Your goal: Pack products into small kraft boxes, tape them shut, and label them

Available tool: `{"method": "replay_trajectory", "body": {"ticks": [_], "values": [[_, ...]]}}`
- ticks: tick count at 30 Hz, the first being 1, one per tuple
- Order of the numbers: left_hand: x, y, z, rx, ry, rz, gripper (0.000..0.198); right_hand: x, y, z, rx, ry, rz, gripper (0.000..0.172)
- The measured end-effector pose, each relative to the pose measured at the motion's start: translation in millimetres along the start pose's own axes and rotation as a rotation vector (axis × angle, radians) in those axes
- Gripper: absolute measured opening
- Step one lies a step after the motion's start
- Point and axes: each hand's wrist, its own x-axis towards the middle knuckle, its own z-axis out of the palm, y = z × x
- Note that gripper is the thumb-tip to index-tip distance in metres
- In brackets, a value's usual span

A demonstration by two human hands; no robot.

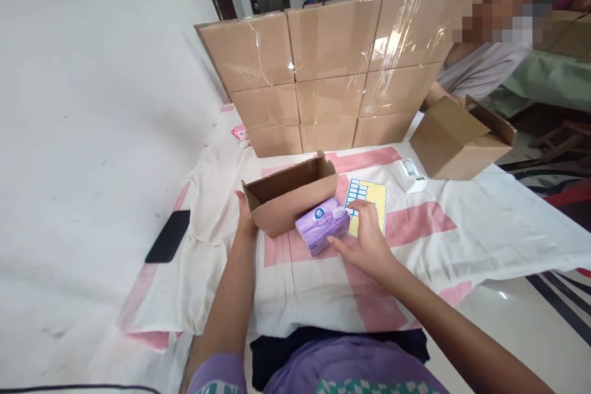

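An open cardboard box [290,194] lies on a white and pink sheet [415,240]. My left hand [244,217] rests against the box's left end, fingers mostly hidden behind it. My right hand [367,240] grips a purple tissue pack [322,226] that sits just in front of the box, fingers curled over its right end. A yellow sheet of blue labels [369,197] lies under and beyond my right hand.
A wall of taped cardboard boxes [327,74] stands at the back. Another person [480,61] sits at the right behind an open box [457,138]. A white tape dispenser [407,175] lies near it. A black phone [168,236] rests at the sheet's left edge.
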Motion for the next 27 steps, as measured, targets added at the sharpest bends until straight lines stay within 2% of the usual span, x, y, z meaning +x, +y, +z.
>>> {"method": "replay_trajectory", "body": {"ticks": [2, 4, 7, 10, 13, 17, 21, 25, 27], "values": [[0.6, 0.2, -7.2, -0.086, 0.041, 0.001, 0.088, 3.5, -1.6, 2.9, -0.035, -0.142, 0.002, 0.072], [3.3, 1.4, -14.8, -0.155, 0.095, 0.025, 0.089, 5.8, -2.5, 7.2, -0.06, -0.22, 0.052, 0.075], [7.9, 2.4, -22.3, -0.217, 0.151, 0.066, 0.086, 8.1, 0.4, 9.5, -0.132, -0.229, 0.089, 0.078], [8.4, 2.2, -22.6, -0.242, 0.156, 0.076, 0.084, 6.4, 8.0, 3.3, -0.165, -0.272, 0.023, 0.079], [5.8, 2.7, -18.8, -0.247, 0.144, 0.068, 0.081, -7.2, 17.4, -6.2, -0.173, -0.29, -0.069, 0.072], [4.3, 3.9, -14.5, -0.241, 0.145, 0.072, 0.082, -45.8, 28.2, -15.4, -0.249, -0.256, -0.189, 0.056], [3.2, 6.7, -11.6, -0.244, 0.162, 0.11, 0.081, -75.3, 26.6, -23.7, -0.345, -0.251, -0.274, 0.043], [-2.0, 17.0, -8.8, -0.264, 0.126, 0.18, 0.076, -70.9, 11.4, -31.6, -0.335, -0.344, -0.353, 0.033], [-4.9, 22.6, -7.8, -0.275, 0.103, 0.206, 0.075, -62.2, 3.0, -32.7, -0.33, -0.376, -0.319, 0.044]]}}
